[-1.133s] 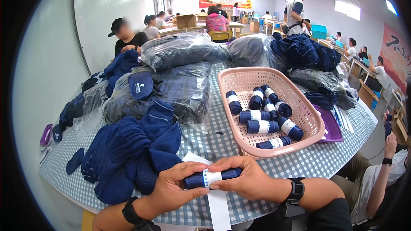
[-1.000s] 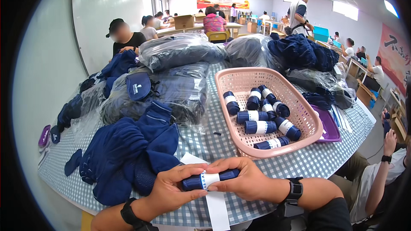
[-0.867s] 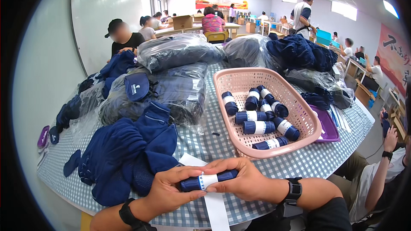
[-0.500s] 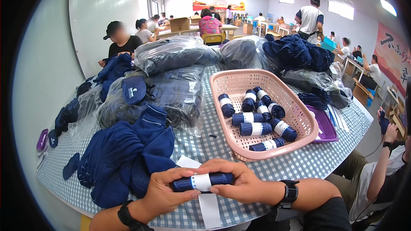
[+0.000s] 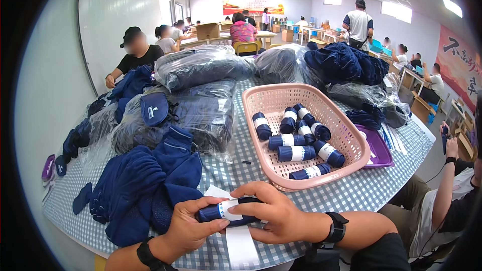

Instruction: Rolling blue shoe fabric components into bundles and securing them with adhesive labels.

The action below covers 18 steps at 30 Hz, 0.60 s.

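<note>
A rolled navy cloth bundle [image 5: 207, 214] with a white paper band [image 5: 229, 209] round its middle lies between my two hands, low over the table's front. My left hand [image 5: 183, 228] pinches its left end, thumb and fingers pressing beside the band. My right hand [image 5: 278, 213] wraps the right end, its fingers raised and arched over the top. White paper strips [image 5: 242, 247] lie on the tablecloth beneath the roll. To the left is a heap of loose navy garments [image 5: 130, 188]. Ahead and right, a pink perforated basket [image 5: 314, 184] contains several similar banded rolls [image 5: 296, 153].
Transparent plastic bags of dark clothing [image 5: 201, 115] form a pile behind the heap, with a navy pouch [image 5: 154, 108] on top. A purple tray [image 5: 380, 153] sits right of the basket. A co-worker's arm [image 5: 448, 173] is at the right; other people sit further back.
My right-hand fingers have lifted and spread over the roll, covering more of its right end. The roll has shifted slightly left, its band turned a little.
</note>
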### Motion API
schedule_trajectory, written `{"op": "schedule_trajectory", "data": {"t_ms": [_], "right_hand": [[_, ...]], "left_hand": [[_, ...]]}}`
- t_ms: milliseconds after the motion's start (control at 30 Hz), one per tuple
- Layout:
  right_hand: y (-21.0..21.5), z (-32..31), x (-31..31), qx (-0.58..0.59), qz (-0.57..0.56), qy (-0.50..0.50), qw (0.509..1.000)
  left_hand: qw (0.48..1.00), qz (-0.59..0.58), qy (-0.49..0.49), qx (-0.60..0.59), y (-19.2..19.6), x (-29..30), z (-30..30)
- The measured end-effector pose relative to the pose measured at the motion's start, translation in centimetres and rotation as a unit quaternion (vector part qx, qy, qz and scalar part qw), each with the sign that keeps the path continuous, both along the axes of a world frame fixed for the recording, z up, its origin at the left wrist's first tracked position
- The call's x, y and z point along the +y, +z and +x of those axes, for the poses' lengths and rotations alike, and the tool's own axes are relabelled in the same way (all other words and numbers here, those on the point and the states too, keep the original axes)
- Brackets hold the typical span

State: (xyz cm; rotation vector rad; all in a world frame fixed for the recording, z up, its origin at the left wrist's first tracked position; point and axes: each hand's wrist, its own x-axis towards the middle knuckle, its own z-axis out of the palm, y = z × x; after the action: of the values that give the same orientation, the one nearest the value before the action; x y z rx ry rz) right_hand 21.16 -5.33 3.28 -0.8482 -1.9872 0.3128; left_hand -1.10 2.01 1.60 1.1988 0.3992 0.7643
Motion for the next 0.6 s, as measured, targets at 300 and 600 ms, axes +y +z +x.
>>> {"op": "schedule_trajectory", "data": {"t_ms": [300,600], "right_hand": [[-1.0,0.4,0.2,-0.004,0.021,-0.013,1.000],[-1.3,-0.1,-0.2,0.072,-0.057,-0.024,0.995]], "left_hand": [[0.984,0.123,0.005,0.125,0.5,0.1,0.1],[0.945,0.295,-0.029,0.141,0.5,0.7,-0.3]]}}
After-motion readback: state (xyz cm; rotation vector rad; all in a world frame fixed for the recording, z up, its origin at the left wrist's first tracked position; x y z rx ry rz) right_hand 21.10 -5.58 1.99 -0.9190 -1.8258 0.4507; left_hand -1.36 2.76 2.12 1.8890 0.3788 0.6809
